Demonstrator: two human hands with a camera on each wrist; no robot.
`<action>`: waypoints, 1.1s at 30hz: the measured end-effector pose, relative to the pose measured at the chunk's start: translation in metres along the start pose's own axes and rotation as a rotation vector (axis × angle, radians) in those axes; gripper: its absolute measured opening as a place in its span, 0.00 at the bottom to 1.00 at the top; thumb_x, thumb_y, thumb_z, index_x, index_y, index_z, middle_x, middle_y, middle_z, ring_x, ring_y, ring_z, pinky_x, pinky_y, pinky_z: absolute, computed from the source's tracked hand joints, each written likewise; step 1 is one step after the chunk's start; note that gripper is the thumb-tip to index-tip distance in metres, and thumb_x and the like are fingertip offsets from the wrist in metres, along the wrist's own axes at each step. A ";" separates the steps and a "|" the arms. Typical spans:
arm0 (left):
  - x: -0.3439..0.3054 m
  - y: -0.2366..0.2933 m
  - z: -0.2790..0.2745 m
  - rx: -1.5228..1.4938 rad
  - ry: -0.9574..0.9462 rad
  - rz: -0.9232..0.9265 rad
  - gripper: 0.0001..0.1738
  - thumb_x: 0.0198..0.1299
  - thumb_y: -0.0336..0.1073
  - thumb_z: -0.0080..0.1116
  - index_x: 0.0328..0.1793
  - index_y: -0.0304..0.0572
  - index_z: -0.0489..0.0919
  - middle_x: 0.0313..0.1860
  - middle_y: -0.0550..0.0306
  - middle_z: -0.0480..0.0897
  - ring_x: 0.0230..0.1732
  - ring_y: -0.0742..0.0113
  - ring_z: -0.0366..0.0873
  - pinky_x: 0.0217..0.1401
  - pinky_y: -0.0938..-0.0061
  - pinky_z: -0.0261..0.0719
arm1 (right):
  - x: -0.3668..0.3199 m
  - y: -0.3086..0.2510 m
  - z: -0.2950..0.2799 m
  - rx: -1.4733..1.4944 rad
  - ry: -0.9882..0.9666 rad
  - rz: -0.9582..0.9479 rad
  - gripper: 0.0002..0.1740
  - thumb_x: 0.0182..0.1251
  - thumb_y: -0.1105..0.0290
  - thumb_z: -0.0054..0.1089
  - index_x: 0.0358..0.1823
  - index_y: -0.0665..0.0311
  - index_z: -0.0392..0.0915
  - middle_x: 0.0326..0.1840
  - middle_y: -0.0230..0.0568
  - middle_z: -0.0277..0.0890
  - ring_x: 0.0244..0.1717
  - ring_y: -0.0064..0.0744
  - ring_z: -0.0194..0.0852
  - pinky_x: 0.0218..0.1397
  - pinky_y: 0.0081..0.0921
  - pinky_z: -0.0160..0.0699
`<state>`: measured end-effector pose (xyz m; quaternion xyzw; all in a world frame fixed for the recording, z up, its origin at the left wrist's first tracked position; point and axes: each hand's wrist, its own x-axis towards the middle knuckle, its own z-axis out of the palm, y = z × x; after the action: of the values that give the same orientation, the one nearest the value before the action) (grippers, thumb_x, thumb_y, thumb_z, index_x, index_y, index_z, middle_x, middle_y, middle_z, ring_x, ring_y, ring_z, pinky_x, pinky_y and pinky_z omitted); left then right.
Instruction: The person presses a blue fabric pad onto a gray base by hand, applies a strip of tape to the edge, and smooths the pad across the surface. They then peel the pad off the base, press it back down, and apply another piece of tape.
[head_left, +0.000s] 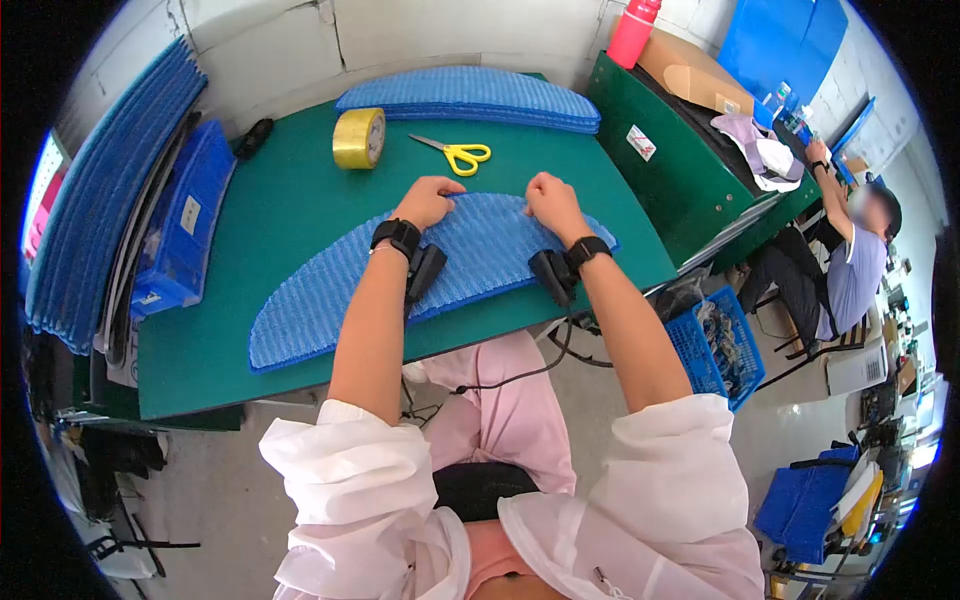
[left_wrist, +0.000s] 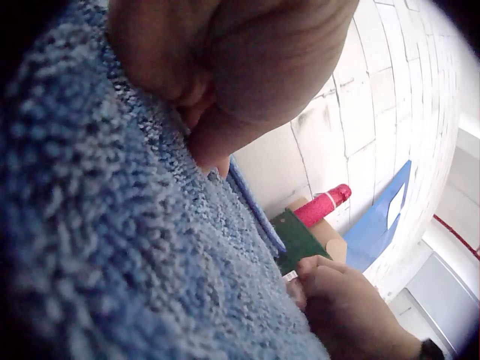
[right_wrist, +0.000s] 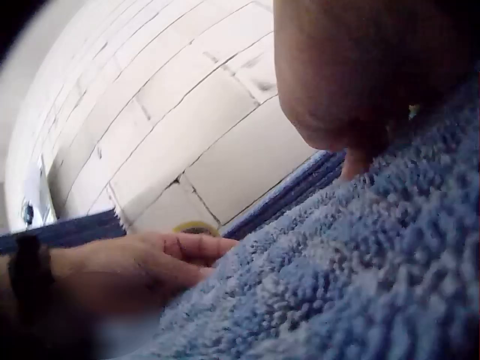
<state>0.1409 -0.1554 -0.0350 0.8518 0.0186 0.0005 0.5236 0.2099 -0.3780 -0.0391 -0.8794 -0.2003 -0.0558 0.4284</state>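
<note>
Evidently the handling of the half-moon, blue ribbed textile pad (head_left: 330,300) is partway through: it lies spread over the green table (head_left: 260,210), its curved edge facing away from the person, and both hands are engaged at that edge. The left hand (head_left: 428,200) pinches the edge between thumb and fingers; the right hand (head_left: 556,208) has its fingers curled in and grasps the edge farther to the right, so each grip is closed on the pad. Work on this piece looks unfinished, though how much is left cannot be told. Neither the scissors with yellow plastic handles (head_left: 447,149) nor the wide roll of yellowish tape (head_left: 352,140) is in use; both lie beyond the pad.

Counted out, there is one pad in hand, one pair of scissors and one tape roll. Two piles of similar blue pads show: a flat stack (head_left: 465,95) beyond the pad, against the wall, and an upright stack (head_left: 110,200) to its left, next to one blue plastic bin (head_left: 180,250). The layers in either pile are too tight to count.
</note>
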 end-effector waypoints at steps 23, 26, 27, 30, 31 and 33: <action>0.002 0.000 -0.001 0.050 -0.009 -0.011 0.21 0.51 0.21 0.54 0.53 0.35 0.78 0.47 0.54 0.80 0.48 0.66 0.76 0.54 0.73 0.71 | -0.009 0.008 -0.007 0.623 0.023 -0.121 0.03 0.57 0.75 0.48 0.29 0.65 0.71 0.25 0.38 0.81 0.30 0.26 0.78 0.47 0.25 0.72; 0.005 -0.007 0.000 -0.038 0.004 -0.001 0.19 0.49 0.21 0.55 0.50 0.38 0.80 0.46 0.51 0.81 0.47 0.63 0.77 0.52 0.72 0.73 | -0.004 0.011 0.000 0.338 -0.059 -0.340 0.03 0.57 0.76 0.47 0.29 0.67 0.70 0.26 0.41 0.82 0.28 0.25 0.76 0.37 0.22 0.73; 0.006 -0.009 0.001 -0.037 0.004 -0.001 0.19 0.49 0.21 0.55 0.50 0.38 0.80 0.46 0.51 0.81 0.47 0.63 0.77 0.52 0.72 0.73 | -0.004 0.008 0.000 0.331 -0.127 -0.197 0.03 0.59 0.78 0.45 0.31 0.66 0.69 0.28 0.41 0.80 0.33 0.25 0.77 0.54 0.26 0.64; 0.007 -0.008 0.000 0.000 0.010 0.006 0.20 0.49 0.21 0.55 0.50 0.37 0.80 0.44 0.51 0.81 0.46 0.64 0.77 0.51 0.73 0.73 | -0.004 0.008 0.001 0.339 -0.162 -0.071 0.03 0.59 0.79 0.44 0.31 0.66 0.69 0.30 0.41 0.81 0.33 0.24 0.77 0.57 0.25 0.63; 0.006 -0.008 0.000 -0.002 0.013 0.008 0.20 0.49 0.21 0.55 0.50 0.37 0.80 0.44 0.51 0.81 0.46 0.64 0.77 0.51 0.73 0.73 | -0.005 0.009 0.002 0.353 -0.132 -0.085 0.02 0.58 0.77 0.46 0.30 0.67 0.70 0.30 0.41 0.83 0.29 0.22 0.75 0.44 0.19 0.70; 0.005 -0.007 -0.001 -0.003 0.017 0.010 0.20 0.49 0.21 0.54 0.50 0.37 0.80 0.45 0.51 0.81 0.46 0.65 0.76 0.51 0.72 0.73 | -0.008 0.006 -0.001 0.422 -0.080 -0.158 0.03 0.58 0.77 0.46 0.31 0.65 0.70 0.33 0.40 0.83 0.31 0.24 0.76 0.50 0.22 0.68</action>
<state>0.1461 -0.1517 -0.0410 0.8510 0.0190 0.0105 0.5247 0.2055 -0.3847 -0.0449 -0.7534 -0.2925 -0.0113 0.5888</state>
